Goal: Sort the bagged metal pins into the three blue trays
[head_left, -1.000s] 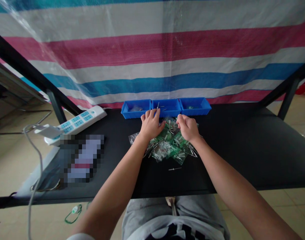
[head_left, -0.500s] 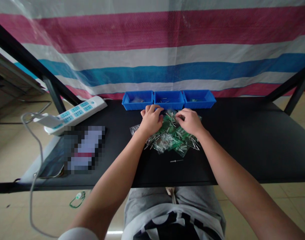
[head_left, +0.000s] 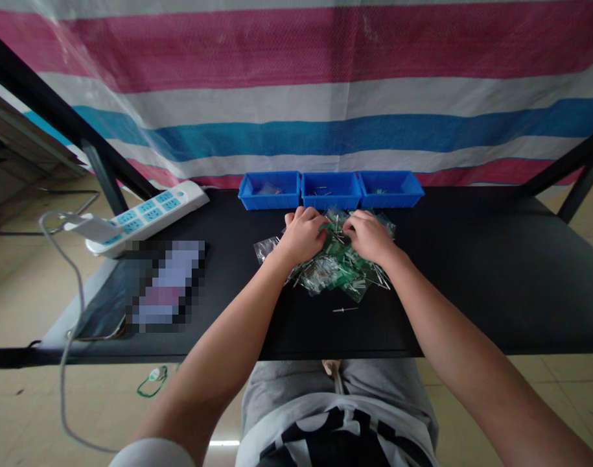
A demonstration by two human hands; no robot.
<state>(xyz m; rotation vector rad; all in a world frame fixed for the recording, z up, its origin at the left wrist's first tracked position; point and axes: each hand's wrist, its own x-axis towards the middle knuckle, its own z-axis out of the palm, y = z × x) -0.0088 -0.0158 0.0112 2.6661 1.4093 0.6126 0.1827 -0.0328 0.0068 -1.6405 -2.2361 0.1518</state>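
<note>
A heap of small clear bags with green pieces and thin metal pins (head_left: 336, 269) lies on the black table (head_left: 471, 279). My left hand (head_left: 303, 235) rests on the heap's left side with its fingers curled down into the bags. My right hand (head_left: 371, 237) is on the right side, fingers bent and pinched at the top of the heap. What either hand grips is too small to make out. One loose metal pin (head_left: 345, 309) lies on the table in front of the heap.
Three blue trays (head_left: 331, 190) stand in a row behind the heap, each holding a few small parts. A white power strip (head_left: 148, 217) with a grey cable lies at the left, beside a blurred flat object (head_left: 162, 285). A striped tarp hangs behind.
My left hand came back from the middle blue tray, where it held a pin, onto the heap. Both hands now sit closer together on the bags.
</note>
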